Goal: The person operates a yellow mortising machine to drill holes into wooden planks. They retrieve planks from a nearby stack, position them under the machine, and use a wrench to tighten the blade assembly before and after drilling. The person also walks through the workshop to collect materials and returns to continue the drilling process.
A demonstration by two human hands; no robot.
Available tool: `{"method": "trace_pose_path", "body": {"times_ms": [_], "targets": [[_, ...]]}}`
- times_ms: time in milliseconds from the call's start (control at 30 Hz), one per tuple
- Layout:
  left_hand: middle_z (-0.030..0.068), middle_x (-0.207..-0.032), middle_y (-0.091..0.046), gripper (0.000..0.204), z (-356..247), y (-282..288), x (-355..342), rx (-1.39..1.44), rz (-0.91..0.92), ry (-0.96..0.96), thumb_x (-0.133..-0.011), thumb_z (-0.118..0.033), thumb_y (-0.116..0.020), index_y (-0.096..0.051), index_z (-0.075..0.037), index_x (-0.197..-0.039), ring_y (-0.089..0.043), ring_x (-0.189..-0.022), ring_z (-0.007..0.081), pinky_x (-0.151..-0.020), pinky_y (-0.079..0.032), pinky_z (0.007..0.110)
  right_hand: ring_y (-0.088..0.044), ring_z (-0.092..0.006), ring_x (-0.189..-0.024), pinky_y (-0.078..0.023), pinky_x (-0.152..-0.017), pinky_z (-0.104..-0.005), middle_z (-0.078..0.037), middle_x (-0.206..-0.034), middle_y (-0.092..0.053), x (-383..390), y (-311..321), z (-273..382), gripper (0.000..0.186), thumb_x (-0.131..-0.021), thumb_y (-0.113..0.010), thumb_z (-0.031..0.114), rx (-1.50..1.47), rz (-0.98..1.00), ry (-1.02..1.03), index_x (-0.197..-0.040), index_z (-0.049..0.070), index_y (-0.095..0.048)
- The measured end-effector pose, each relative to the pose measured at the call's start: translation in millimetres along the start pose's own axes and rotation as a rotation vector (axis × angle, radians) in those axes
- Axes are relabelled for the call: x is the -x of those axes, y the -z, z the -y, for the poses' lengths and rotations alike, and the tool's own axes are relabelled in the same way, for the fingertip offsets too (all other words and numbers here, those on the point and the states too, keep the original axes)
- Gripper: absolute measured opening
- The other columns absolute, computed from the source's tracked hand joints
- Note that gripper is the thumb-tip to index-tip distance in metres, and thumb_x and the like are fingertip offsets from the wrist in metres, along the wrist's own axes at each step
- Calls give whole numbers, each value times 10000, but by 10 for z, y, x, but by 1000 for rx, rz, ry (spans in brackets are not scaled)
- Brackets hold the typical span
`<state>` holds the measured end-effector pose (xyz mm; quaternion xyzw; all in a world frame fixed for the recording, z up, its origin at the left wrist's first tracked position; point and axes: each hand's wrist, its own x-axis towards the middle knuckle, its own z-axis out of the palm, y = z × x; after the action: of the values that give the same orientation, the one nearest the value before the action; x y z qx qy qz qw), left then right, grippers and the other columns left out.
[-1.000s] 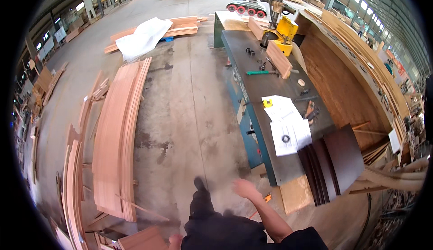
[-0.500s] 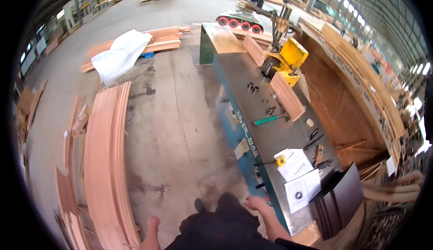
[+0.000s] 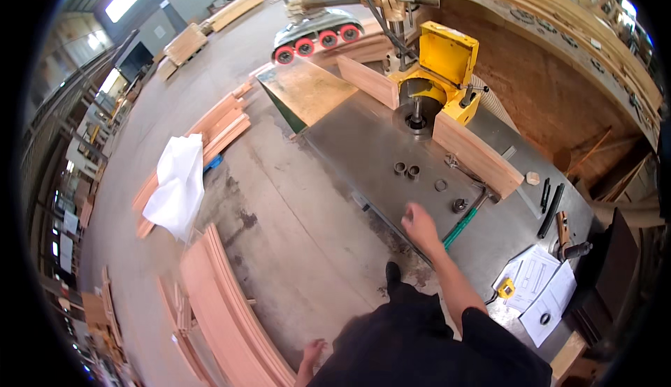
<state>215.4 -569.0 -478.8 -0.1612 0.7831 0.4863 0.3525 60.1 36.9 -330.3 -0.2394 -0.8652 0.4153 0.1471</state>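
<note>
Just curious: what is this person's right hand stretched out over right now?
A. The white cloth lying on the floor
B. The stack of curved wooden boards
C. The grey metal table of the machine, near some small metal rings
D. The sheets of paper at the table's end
C: the right hand is out over the grey metal machine table, close to the small metal rings and a green-handled tool; its fingers hold nothing.

the right hand [image 3: 419,225] hangs over the near edge of the machine table [image 3: 363,146] — two rings [image 3: 406,170] lie beyond it, a hammer [image 3: 467,218] just to its right, papers [image 3: 542,288] further right. the left hand [image 3: 309,356] hangs low beside stacked boards [image 3: 227,317].
</note>
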Motion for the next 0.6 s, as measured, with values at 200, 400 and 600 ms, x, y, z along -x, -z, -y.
{"method": "trace_pose_path", "body": {"times_ms": [200, 400, 600], "targets": [[100, -871, -714, 291, -1169, 123, -476, -204, -113, 191, -978, -127, -536, -652, 1, -1213, -678, -761, 147, -603, -536, 277, -637, -416, -1046, -543, -858, -502, -215, -1310, -535, -1542, 82, 88, 595, -831, -662, 133, 338, -57, -211, -1372, 50, -428], [117, -856, -706, 276, -2290, 459, -2133, 107, -93, 93, -966, -79, -503, -651, 36, -1169, -655, -712, 145, -598, -510, 266, -640, -418, -1041, -542, -882, -494, -161, -1282, -558, -1961, -306, -287, 564, -827, -742, 201, 401, 29, -278, -1328, 96, -505], [76, -855, -693, 230, -3979, 564, -4375, -81, 68, -259, -1010, -120, -492, -646, -1, -1134, -633, -674, 124, -580, -496, 247, -626, -370, -1091, -518, -938, -442, -173, -1228, -593, -2423, -191, -163, 506, -803, -770, 215, 211, -152, -469, -1252, 74, -584]]}}
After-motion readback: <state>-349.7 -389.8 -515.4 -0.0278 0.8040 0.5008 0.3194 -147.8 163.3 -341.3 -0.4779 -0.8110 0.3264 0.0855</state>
